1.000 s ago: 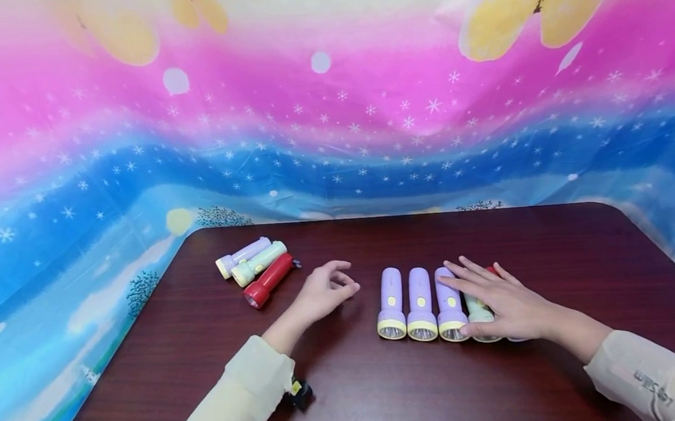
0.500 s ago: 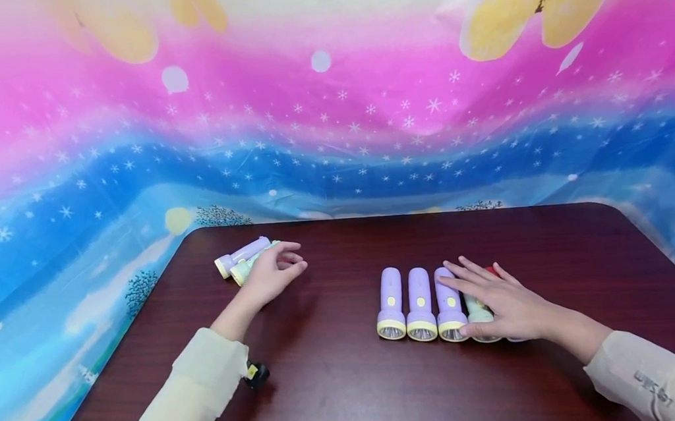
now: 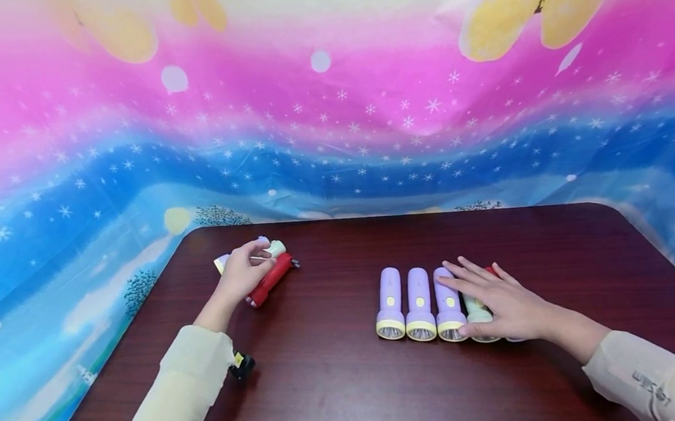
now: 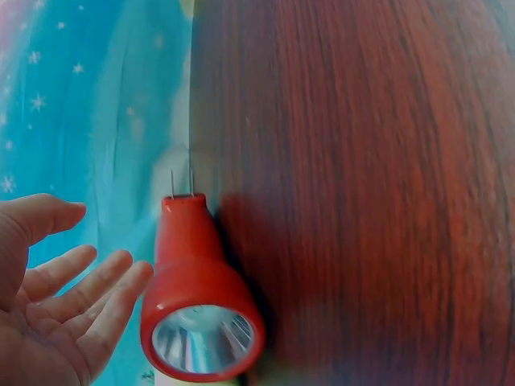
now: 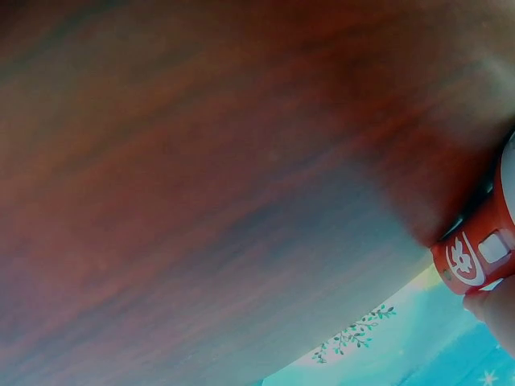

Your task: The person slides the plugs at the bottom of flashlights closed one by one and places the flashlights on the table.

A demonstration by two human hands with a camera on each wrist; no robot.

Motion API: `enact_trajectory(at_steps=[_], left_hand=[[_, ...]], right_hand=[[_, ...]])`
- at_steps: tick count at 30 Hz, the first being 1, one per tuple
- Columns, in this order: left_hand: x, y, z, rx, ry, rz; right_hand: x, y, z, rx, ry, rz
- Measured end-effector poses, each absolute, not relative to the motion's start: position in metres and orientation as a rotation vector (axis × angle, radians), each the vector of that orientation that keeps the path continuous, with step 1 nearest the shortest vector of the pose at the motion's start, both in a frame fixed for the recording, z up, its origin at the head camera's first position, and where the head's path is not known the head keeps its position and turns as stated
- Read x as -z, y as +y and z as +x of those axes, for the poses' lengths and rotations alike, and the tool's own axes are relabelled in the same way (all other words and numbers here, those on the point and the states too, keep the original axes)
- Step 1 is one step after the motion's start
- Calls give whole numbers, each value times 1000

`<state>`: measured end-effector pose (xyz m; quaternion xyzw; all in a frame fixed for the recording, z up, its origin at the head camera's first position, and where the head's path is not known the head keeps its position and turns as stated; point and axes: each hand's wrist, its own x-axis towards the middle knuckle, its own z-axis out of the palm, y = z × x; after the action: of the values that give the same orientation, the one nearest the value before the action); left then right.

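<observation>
My left hand (image 3: 240,272) hovers at the far left over a pale green flashlight (image 3: 277,247), its fingers loosely bent. A purple flashlight (image 3: 220,264) lies behind, mostly hidden. Beside the hand is a red flashlight (image 3: 271,280) with prongs at its tail; the left wrist view shows the fingers (image 4: 113,314) apart with nothing between them. Spread out, my right hand (image 3: 511,302) rests over the right end of a flashlight row. Purple flashlights (image 3: 390,305) show there, then a green flashlight (image 3: 479,315) and a red flashlight (image 5: 471,257), both partly covered.
The dark wooden table (image 3: 339,389) has a rounded far edge. A patterned cloth (image 3: 331,125) hangs behind it and along its left side. Between the left group and the right row lies a stretch of table. A small black device (image 3: 242,365) sits at the left wrist.
My left hand has moved left from the table's middle, passing over the red flashlight to the green one. The right hand has stayed in place on the row.
</observation>
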<state>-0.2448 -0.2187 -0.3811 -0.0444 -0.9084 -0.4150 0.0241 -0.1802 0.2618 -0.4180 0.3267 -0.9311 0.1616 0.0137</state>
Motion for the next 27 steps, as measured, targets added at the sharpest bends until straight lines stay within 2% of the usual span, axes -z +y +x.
enact_trajectory(at_steps=[27], left_hand=[[397, -225, -252, 1291, -3003, -96]], right_hand=[[414, 261, -181, -473, -2923, 1020]])
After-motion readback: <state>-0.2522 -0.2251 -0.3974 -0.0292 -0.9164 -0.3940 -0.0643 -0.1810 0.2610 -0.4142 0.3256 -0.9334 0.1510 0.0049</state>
